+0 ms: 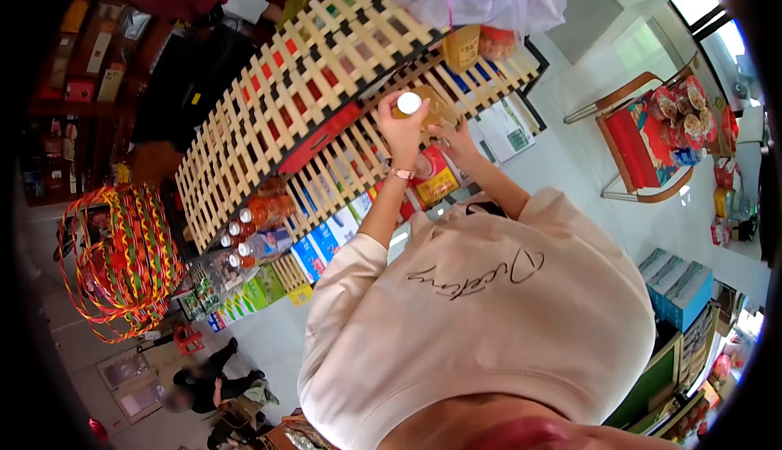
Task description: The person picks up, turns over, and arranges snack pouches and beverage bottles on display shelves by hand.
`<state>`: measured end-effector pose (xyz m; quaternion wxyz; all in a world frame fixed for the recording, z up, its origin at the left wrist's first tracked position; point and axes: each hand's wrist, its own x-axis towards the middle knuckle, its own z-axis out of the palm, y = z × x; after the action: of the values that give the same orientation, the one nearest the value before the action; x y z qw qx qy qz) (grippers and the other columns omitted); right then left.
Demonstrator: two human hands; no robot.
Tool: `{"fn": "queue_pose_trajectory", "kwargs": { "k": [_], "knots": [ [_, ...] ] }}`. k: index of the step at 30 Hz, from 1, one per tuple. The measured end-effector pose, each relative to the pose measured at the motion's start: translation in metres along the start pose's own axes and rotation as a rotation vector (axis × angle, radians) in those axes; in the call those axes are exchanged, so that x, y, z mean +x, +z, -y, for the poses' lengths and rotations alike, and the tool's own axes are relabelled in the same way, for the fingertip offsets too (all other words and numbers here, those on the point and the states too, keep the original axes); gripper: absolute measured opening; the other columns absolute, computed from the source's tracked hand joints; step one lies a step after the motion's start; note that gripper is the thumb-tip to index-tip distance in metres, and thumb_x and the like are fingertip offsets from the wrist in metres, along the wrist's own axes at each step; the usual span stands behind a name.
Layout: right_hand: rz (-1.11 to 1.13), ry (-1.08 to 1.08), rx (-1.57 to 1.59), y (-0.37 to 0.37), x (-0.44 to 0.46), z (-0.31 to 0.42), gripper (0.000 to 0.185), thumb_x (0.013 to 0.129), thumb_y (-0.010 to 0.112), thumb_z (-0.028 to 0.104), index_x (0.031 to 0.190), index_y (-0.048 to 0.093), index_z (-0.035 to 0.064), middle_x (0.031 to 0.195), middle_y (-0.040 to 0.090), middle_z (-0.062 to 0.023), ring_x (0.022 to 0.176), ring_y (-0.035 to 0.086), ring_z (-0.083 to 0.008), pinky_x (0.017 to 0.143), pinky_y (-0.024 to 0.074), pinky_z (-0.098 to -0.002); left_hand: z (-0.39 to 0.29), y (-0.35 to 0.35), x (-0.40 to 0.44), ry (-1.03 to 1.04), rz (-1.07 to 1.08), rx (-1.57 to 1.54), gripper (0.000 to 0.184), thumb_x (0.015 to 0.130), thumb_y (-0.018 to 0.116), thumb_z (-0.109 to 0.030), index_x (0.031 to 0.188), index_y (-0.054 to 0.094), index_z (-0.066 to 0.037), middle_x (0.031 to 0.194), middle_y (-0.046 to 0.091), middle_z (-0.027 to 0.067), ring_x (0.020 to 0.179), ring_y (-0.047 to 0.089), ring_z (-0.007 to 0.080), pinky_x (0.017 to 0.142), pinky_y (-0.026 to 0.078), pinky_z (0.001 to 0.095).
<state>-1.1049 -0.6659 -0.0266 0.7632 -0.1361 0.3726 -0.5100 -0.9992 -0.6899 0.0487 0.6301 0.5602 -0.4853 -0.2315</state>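
A large clear bottle of amber liquid (440, 109) with a white cap (409, 103) is held over the lower slatted shelf (366, 154). My left hand (399, 130) wraps round its neck, just below the cap; a bracelet circles that wrist. Fingers of my right hand (459, 142) are curled against the bottle's body, on its near right side. The bottle's lower part is partly hidden, so I cannot tell whether it touches the slats. A red and yellow package (436, 180) lies just below my hands.
An upper slatted shelf (285, 96) runs diagonally on the left. Capped drink bottles (265, 244) and boxes (314, 254) fill the lower level. A chair (639, 144) with packaged goods stands right, blue boxes (676, 287) at lower right. Another person (212, 381) sits lower left.
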Motion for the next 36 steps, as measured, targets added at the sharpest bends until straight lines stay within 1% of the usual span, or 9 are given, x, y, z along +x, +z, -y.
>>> {"fn": "queue_pose_trajectory", "kwargs": {
  "k": [2,5,15,16,22,26,29,34,36],
  "knots": [
    [-0.029,0.104,0.240,-0.020,0.010,0.013,0.050,0.071,0.068,0.013,0.111,0.039,0.0072,0.110,0.046,-0.0102,0.103,0.046,-0.0221,0.090,0.0396,-0.0346,0.000,0.028,-0.002,-0.040,0.000,-0.013,0.040,0.060,0.077,-0.012,0.089,0.052,0.000,0.088,0.054,0.0070,0.081,0.051,0.0153,0.073,0.043,0.0274],
    [0.110,0.197,0.459,-0.064,0.036,0.035,0.049,0.075,0.065,0.022,0.115,0.040,0.0075,0.110,0.047,-0.0049,0.106,0.044,-0.0209,0.092,0.0382,-0.0330,-0.001,0.067,-0.004,-0.010,0.061,0.011,0.040,0.061,0.076,-0.012,0.089,0.051,0.000,0.088,0.052,0.0076,0.081,0.051,0.0161,0.072,0.043,0.0287],
    [0.138,0.150,0.406,-0.126,0.102,0.087,0.046,0.074,0.065,0.031,0.111,0.046,0.0107,0.111,0.047,-0.0031,0.105,0.045,-0.0178,0.093,0.0365,-0.0298,0.036,0.177,0.013,0.147,-0.036,0.081,0.041,0.055,0.078,-0.014,0.084,0.052,-0.001,0.082,0.054,0.0101,0.079,0.051,0.0243,0.072,0.040,0.0343],
    [0.121,0.148,0.386,-0.126,0.104,0.092,0.047,0.073,0.066,0.033,0.110,0.047,0.0115,0.112,0.047,-0.0036,0.106,0.044,-0.0190,0.094,0.0361,-0.0299,0.035,0.181,0.014,0.199,-0.036,0.135,0.039,0.058,0.077,-0.010,0.086,0.051,0.001,0.083,0.055,0.0082,0.076,0.052,0.0164,0.070,0.043,0.0284],
    [0.077,0.170,0.362,-0.118,0.109,0.113,0.055,0.072,0.066,0.036,0.113,0.043,0.0083,0.112,0.045,-0.0074,0.107,0.043,-0.0216,0.094,0.0358,-0.0307,0.030,0.200,0.029,0.163,-0.007,0.197,0.040,0.057,0.077,-0.012,0.084,0.051,0.003,0.083,0.055,0.0105,0.075,0.052,0.0185,0.068,0.043,0.0286],
    [0.018,0.157,0.333,-0.112,0.107,0.116,0.057,0.072,0.065,0.039,0.114,0.041,0.0086,0.112,0.043,-0.0084,0.108,0.042,-0.0210,0.094,0.0351,-0.0307,0.027,0.207,0.035,0.073,-0.017,0.180,0.042,0.054,0.077,-0.019,0.082,0.051,0.001,0.083,0.053,0.0133,0.082,0.049,0.0282,0.073,0.039,0.0378],
    [-0.027,0.162,0.321,-0.109,0.112,0.117,0.056,0.072,0.065,0.040,0.114,0.042,0.0104,0.112,0.044,-0.0070,0.107,0.041,-0.0205,0.094,0.0343,-0.0318,0.042,0.205,0.045,0.141,0.002,0.219,0.044,0.056,0.078,-0.018,0.082,0.050,0.004,0.079,0.057,0.0105,0.072,0.054,0.0189,0.068,0.043,0.0298],
    [-0.046,0.122,0.287,-0.099,0.111,0.117,0.059,0.071,0.065,0.044,0.115,0.042,0.0138,0.113,0.045,-0.0044,0.108,0.040,-0.0202,0.095,0.0325,-0.0347,0.013,0.189,0.051,-0.087,0.216,0.165,0.054,0.057,0.077,-0.025,0.091,0.052,0.007,0.087,0.053,0.0156,0.085,0.049,0.0249,0.075,0.040,0.0313],
    [-0.107,0.141,0.271,-0.096,0.111,0.115,0.059,0.071,0.064,0.046,0.115,0.041,0.0140,0.114,0.045,-0.0042,0.109,0.038,-0.0200,0.094,0.0318,-0.0348,0.031,0.182,0.046,-0.005,0.133,0.203,0.053,0.058,0.077,-0.025,0.092,0.052,0.006,0.090,0.051,0.0147,0.085,0.050,0.0246,0.074,0.041,0.0304]
  ]
}}
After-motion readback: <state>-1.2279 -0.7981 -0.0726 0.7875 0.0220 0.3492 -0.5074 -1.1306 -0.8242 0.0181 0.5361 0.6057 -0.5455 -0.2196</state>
